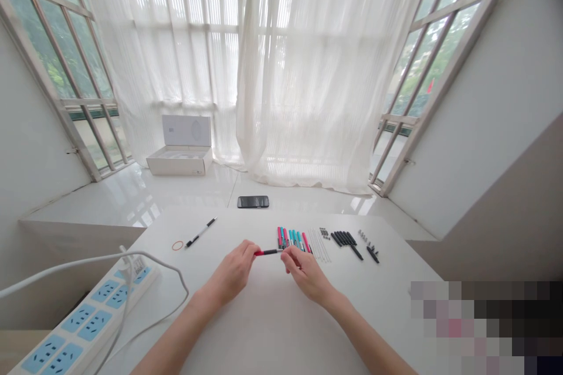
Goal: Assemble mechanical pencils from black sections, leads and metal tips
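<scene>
A pen with a red end, a black grip section and a silvery tip lies level between my two hands, just above the white table. My left hand is closed around its red end. The fingers of my right hand pinch at the silvery tip end. Just beyond my right hand is a row of red and teal pen barrels. Right of them lie thin white refills, small dark parts, black grip pieces, silvery tips and small black pieces.
To the left lie a black-and-white pen and a rubber band. A power strip with a white cable occupies the near left. On the ledge behind are a phone and an open white box.
</scene>
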Demonstrator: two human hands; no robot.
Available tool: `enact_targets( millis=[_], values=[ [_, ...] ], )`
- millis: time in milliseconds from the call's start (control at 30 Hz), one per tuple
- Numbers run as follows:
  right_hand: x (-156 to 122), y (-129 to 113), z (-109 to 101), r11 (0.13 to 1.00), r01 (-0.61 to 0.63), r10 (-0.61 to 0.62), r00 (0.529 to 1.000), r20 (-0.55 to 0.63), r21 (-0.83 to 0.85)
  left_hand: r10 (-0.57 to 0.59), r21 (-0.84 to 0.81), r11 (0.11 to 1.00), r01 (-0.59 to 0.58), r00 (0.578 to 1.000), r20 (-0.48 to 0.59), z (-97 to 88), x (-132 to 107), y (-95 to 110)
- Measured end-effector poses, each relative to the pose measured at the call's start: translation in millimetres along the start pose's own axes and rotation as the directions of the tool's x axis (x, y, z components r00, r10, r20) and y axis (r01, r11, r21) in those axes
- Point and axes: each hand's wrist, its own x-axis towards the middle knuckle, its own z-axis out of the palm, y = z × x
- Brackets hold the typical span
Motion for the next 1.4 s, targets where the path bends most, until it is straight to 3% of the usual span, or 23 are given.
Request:
enact_targets(
  millis=[167,367,533,733,900,1067,1233,1400],
  values=[
    [-0.4,0.4,14.8,0.993,-0.068,0.059,0.994,0.09,0.098,0.046,0.146,0.988,-0.057,0.996,0.081,13.3,-3.9,20.6],
    [1.5,11.5,19.7,0.982,-0.099,0.08,0.989,0.122,0.159,0.072,0.2,0.977,-0.072,0.997,0.007,17.8,-2.3,17.6],
    [0.5,17.3,22.5,0.994,-0.006,-0.002,0.997,0.082,0.105,0.093,0.186,0.979,-0.086,0.995,-0.028,18.4,-0.2,15.1],
    [-1.2,21.9,24.6,0.987,0.143,-0.142,0.99,0.02,-0.071,0.008,0.14,0.99,-0.018,0.997,0.073,17.6,-3.6,14.8],
    [-3.4,21.3,22.3,0.974,0.169,-0.169,0.985,0.012,-0.152,-0.087,0.144,0.987,0.07,0.989,0.116,17.5,-3.4,19.3],
    [-5.3,14.5,15.5,0.984,0.156,-0.151,0.987,0.056,-0.088,-0.129,0.152,0.982,0.112,0.987,0.101,19.0,-3.4,17.7],
    [-3.3,16.3,17.5,0.985,0.126,-0.121,0.991,0.047,-0.116,-0.068,0.135,0.989,0.056,0.994,0.083,23.2,-3.6,15.4],
    [-1.9,22.0,21.6,0.979,0.171,-0.17,0.985,0.019,-0.111,-0.041,0.138,0.99,0.029,0.995,0.092,25.3,-3.3,14.4]
  ],
)
